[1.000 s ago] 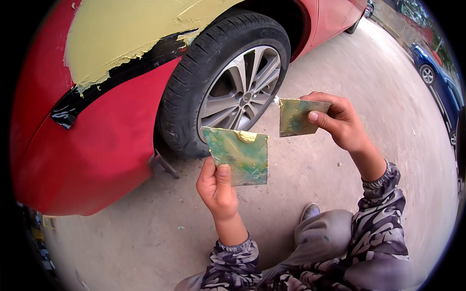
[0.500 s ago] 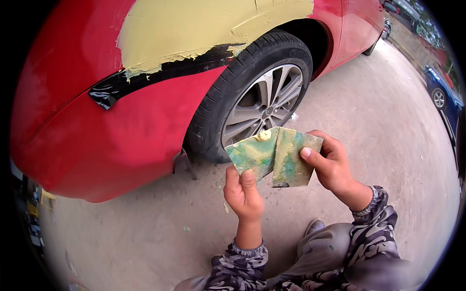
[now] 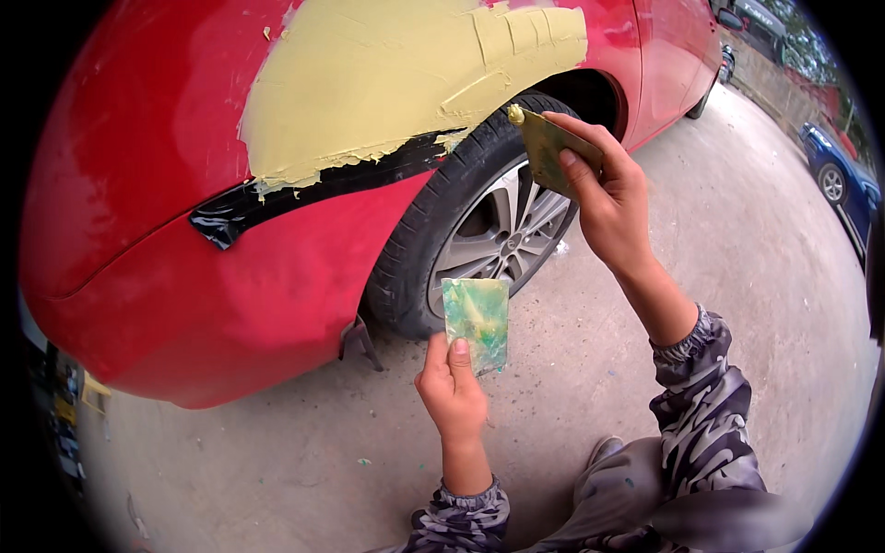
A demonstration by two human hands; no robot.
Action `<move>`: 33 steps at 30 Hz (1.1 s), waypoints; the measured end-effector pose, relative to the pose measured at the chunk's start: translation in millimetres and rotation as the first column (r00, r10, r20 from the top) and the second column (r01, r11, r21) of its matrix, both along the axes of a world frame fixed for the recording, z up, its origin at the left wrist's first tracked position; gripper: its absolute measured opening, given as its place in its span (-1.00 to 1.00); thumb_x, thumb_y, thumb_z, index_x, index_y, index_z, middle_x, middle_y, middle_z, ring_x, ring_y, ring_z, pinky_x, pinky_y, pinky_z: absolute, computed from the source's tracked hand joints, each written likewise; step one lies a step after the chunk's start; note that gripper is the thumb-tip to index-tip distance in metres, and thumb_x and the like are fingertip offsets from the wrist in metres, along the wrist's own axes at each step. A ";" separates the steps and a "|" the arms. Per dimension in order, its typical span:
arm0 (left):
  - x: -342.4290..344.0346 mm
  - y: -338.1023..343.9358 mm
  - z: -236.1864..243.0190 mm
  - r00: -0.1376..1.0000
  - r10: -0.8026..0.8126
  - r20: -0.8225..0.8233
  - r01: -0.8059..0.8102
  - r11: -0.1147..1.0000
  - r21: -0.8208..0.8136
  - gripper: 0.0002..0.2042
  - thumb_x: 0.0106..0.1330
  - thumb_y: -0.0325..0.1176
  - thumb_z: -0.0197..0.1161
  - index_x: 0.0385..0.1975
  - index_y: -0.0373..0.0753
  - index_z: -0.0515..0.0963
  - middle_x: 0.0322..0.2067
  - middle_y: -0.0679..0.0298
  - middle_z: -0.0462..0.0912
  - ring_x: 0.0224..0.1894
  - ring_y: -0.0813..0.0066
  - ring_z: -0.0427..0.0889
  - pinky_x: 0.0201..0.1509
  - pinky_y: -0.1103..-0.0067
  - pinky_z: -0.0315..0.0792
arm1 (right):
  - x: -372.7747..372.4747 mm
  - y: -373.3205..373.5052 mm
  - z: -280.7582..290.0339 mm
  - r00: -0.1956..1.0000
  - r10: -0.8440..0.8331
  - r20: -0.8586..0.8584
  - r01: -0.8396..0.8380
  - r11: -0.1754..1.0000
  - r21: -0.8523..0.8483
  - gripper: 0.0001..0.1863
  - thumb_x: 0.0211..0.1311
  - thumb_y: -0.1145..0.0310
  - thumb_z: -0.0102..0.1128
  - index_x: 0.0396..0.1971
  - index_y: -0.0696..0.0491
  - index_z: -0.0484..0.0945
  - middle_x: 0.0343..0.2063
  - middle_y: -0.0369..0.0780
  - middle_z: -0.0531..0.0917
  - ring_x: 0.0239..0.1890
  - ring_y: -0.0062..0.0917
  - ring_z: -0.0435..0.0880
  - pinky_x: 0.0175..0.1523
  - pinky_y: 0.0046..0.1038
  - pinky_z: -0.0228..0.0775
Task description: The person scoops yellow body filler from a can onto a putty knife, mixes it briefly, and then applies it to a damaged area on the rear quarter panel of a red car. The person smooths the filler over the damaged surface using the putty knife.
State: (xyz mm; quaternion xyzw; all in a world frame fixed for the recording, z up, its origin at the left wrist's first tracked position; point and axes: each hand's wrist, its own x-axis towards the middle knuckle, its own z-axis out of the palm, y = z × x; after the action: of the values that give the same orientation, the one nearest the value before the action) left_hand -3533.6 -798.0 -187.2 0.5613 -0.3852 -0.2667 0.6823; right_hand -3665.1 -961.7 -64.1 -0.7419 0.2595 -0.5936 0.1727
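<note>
My left hand [image 3: 452,387] pinches a putty spreader [image 3: 477,323], a flat plate smeared green and yellow, upright below the car's wheel. Higher up, my right hand [image 3: 608,198] grips a second spreader [image 3: 553,155], tilted, with its far corner carrying a dab of yellow putty [image 3: 515,114]. That spreader is in front of the tyre, near the wheel arch. Yellow body putty [image 3: 387,83] covers a broad patch of the red car panel [image 3: 277,304], with ridges near its right end. Black tape [image 3: 304,189] runs along the patch's ragged lower edge.
The wheel [image 3: 507,241] with its silver rim stands beside a mud flap [image 3: 358,343]. Concrete floor [image 3: 737,276] with small scraps spreads around my legs. A blue car [image 3: 843,175] is parked at the far right, and a yellow stand [image 3: 95,392] is at the left.
The two spreaders have come apart. My right hand has risen toward the wheel arch, and putty now sits on its spreader's corner. My left hand has dropped slightly.
</note>
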 end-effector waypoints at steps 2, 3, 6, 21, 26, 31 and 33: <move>5.0 0.0 1.1 0.999 0.013 -0.047 -0.016 0.997 -0.070 -0.78 0.46 -0.32 0.03 -0.33 -0.36 0.48 -0.52 0.44 0.50 -0.47 0.77 0.31 -0.39 0.74 0.22 | 15.2 -8.5 6.6 0.988 -0.143 -0.056 0.129 0.971 -0.202 -0.61 0.14 0.68 0.03 -0.04 0.07 0.60 -0.22 -0.15 0.60 -0.22 -0.38 0.62 -0.09 -0.50 0.43; 5.4 -0.2 -0.2 0.998 0.020 -0.059 -0.027 0.993 -0.118 -0.78 0.45 -0.32 0.03 -0.34 -0.36 0.48 -0.55 0.41 0.52 -0.49 0.75 0.33 -0.42 0.70 0.25 | 22.0 -10.0 8.0 0.983 -0.181 -0.033 0.165 0.947 -0.274 -0.59 0.11 0.70 0.03 -0.04 0.06 0.60 -0.22 -0.15 0.60 -0.22 -0.35 0.61 -0.08 -0.48 0.43; 8.9 6.8 1.0 0.998 0.028 -0.054 -0.035 0.991 -0.133 -0.77 0.44 -0.32 0.05 -0.33 -0.38 0.49 -0.55 0.39 0.55 -0.49 0.74 0.36 -0.42 0.69 0.27 | 41.9 -17.5 -3.6 0.951 -0.310 -0.019 0.268 0.849 -0.456 -0.53 0.09 0.77 0.03 0.01 0.11 0.58 -0.10 -0.14 0.59 -0.12 -0.40 0.58 -0.04 -0.53 0.40; 12.0 26.6 15.2 0.992 0.038 -0.120 -0.074 0.948 -0.310 -0.74 0.41 -0.30 0.09 -0.21 -0.45 0.48 -0.31 0.25 0.56 -0.28 0.59 0.47 -0.14 0.66 0.34 | 78.1 -19.3 -36.3 0.890 -0.449 0.079 0.422 0.745 -0.516 -0.30 -0.24 0.81 -0.05 0.07 0.14 0.54 -0.01 -0.11 0.53 0.03 -0.26 0.51 0.12 -0.35 0.35; 15.4 30.1 17.5 0.980 0.082 -0.183 -0.143 0.926 -0.351 -0.71 0.38 -0.28 0.14 -0.26 -0.48 0.49 -0.37 0.27 0.56 -0.35 0.65 0.41 -0.21 0.72 0.27 | 77.9 -3.7 -40.6 0.954 -0.296 0.054 0.276 0.788 -0.550 -0.43 -0.19 0.75 0.06 -0.04 0.11 0.59 -0.17 -0.15 0.58 -0.13 -0.25 0.58 -0.03 -0.32 0.45; 4.4 33.5 27.8 0.976 0.068 -0.205 -0.137 0.927 -0.349 -0.71 0.36 -0.28 0.15 -0.25 -0.49 0.49 -0.34 0.23 0.57 -0.32 0.61 0.44 -0.18 0.69 0.31 | 71.4 -21.2 -11.7 0.868 -0.467 0.167 0.475 0.684 -0.554 -0.40 -0.13 0.78 0.01 0.02 0.06 0.58 -0.11 -0.14 0.57 -0.12 -0.28 0.56 -0.03 -0.36 0.42; 11.8 37.3 22.6 0.986 0.056 -0.154 -0.109 0.928 -0.356 -0.70 0.39 -0.30 0.09 -0.15 -0.50 0.46 -0.24 0.17 0.57 -0.22 0.51 0.51 -0.09 0.62 0.38 | 94.1 -8.1 -18.0 0.867 -0.468 0.172 0.483 0.701 -0.525 -0.42 -0.16 0.72 0.06 -0.01 0.05 0.59 -0.13 -0.15 0.56 -0.10 -0.24 0.54 0.00 -0.31 0.41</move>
State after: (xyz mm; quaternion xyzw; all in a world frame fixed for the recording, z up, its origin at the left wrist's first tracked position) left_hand -3521.9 -760.7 -164.5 0.4209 -0.3548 -0.2008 0.8103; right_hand -3571.0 -969.8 -82.1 -0.6595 0.2570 -0.6762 -0.2044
